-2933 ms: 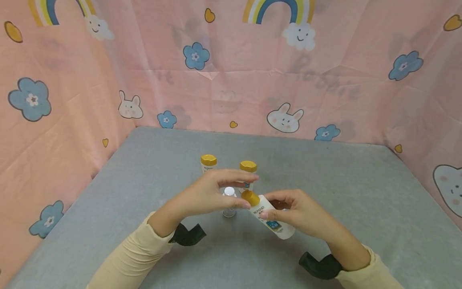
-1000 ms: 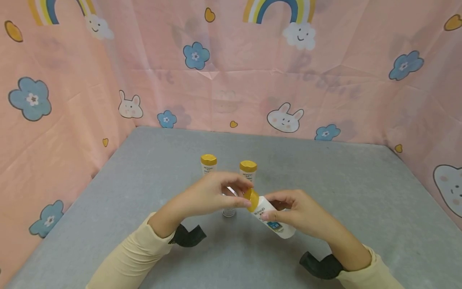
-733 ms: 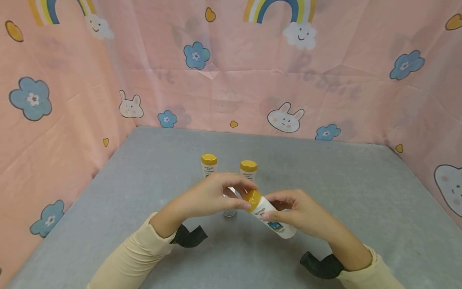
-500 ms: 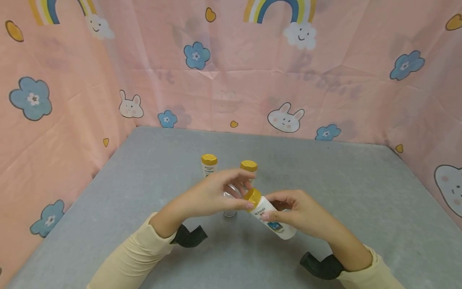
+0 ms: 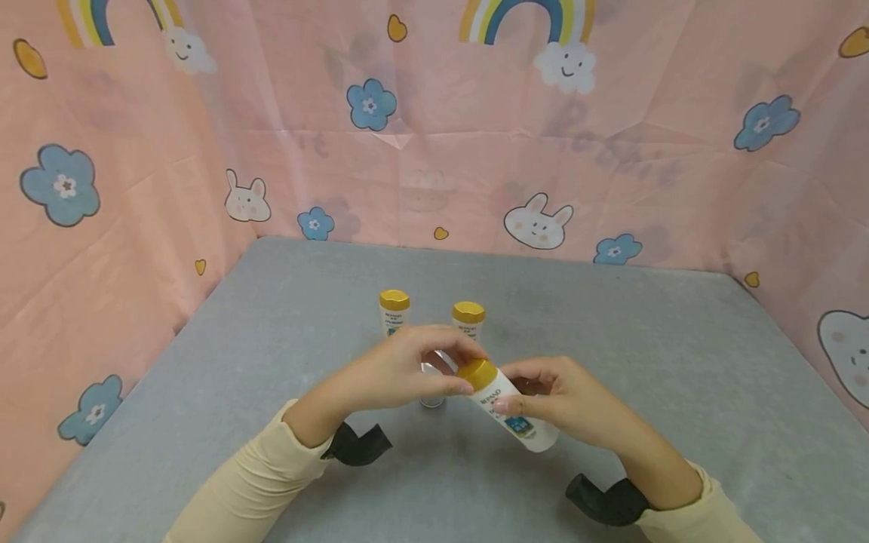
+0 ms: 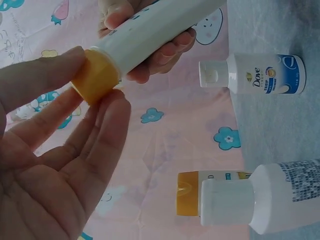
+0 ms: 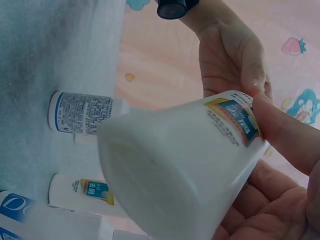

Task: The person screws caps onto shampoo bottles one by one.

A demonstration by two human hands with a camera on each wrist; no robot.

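Observation:
A white lotion-type bottle (image 5: 498,403) with a gold cap (image 5: 478,374) is held tilted over the table, its cap end up and to the left. My right hand (image 5: 566,396) grips its body, thumb on the label side. With thumb and fingertips on opposite sides, my left hand (image 5: 414,369) pinches the gold cap, which sits on the bottle's neck. A clear-looking bottle (image 5: 431,400) stands just behind my left hand, mostly hidden by it. In the left wrist view, a white Dove bottle (image 6: 265,74) and another white-capped bottle (image 6: 227,202) stand nearby.
Two gold-capped bottles, one at the left (image 5: 394,313) and one at the right (image 5: 468,323), stand upright behind my hands. The grey table (image 5: 645,362) is bordered by a pink patterned cloth (image 5: 441,173). Black straps (image 5: 607,501) are on both wrists.
My left fingers, straight and apart from the cap at first, have come down on it, lifted, and taken hold again. The cap has shifted slightly in angle; my right hand has kept its grip.

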